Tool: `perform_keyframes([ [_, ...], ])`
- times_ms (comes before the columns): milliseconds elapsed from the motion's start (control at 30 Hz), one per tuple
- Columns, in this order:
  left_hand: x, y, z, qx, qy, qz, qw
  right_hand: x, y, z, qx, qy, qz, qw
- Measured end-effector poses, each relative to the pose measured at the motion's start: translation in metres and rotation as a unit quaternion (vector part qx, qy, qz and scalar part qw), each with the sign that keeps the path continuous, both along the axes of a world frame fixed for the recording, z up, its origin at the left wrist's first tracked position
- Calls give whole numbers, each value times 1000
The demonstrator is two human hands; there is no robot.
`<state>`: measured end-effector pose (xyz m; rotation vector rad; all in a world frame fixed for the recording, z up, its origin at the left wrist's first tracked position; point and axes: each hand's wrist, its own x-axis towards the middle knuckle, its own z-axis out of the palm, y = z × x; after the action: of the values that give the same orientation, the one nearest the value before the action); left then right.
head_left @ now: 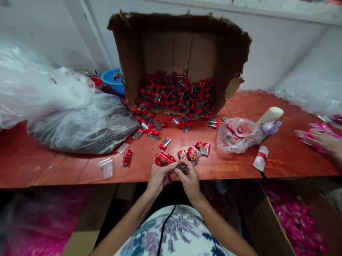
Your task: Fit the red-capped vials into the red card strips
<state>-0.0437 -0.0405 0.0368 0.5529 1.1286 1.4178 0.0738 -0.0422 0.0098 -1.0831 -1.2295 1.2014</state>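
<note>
My left hand [157, 178] pinches a shiny red printed packet [164, 158] at the table's front edge. My right hand [190, 180] meets it from the other side, fingers closed at the packet's edge; the exact grip is partly hidden. Just beyond the fingers lie several red and black printed packets [193, 152]. A small clear container with red ends and dark contents [165, 143] lies behind the held packet. Left of my hands are a red cylinder [126, 157] and an empty clear plastic piece [108, 168].
A torn cardboard box [233, 51] lies on its side, red-ended containers spilling out. Large plastic bags [83, 120] fill the left. Right are a clear bag [235, 136], a white roll [260, 157] and another person's hand [326, 142] on pink packets. Below stands a box of pink items [300, 220].
</note>
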Motion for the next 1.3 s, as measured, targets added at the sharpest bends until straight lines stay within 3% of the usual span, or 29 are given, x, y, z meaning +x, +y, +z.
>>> perform_keyframes([
  [133, -3, 0, -3, -21, 8, -4, 1000, 3, 1, 4, -45, 23, 25, 998],
  [267, -7, 1, 2, -6, 3, -35, 999, 6, 4, 7, -117, 117, 75, 983],
  [367, -10, 1, 6, 6, -11, -47, 999, 7, 5, 4, -132, 139, 72, 979],
  [500, -8, 0, 6, 4, -24, -37, 999, 6, 2, 0, -99, 107, 57, 988],
  [633, -5, -2, 1, 8, -27, 19, 999, 4, -2, 2, 11, 8, 13, 1000],
  [733, -6, -2, 1, 22, -11, 14, 1000, 5, -5, 2, 77, -44, 1, 996],
  [967, -9, -2, 11, 41, 34, -31, 998, 2, -8, 0, -10, 14, 9, 1000],
  [1167, -4, -1, 10, 38, 68, 22, 997, 5, -7, 6, 80, -55, 2, 995],
  [1300, -4, 2, 11, 15, 60, 18, 998, 5, -8, 7, 49, -41, -2, 998],
])
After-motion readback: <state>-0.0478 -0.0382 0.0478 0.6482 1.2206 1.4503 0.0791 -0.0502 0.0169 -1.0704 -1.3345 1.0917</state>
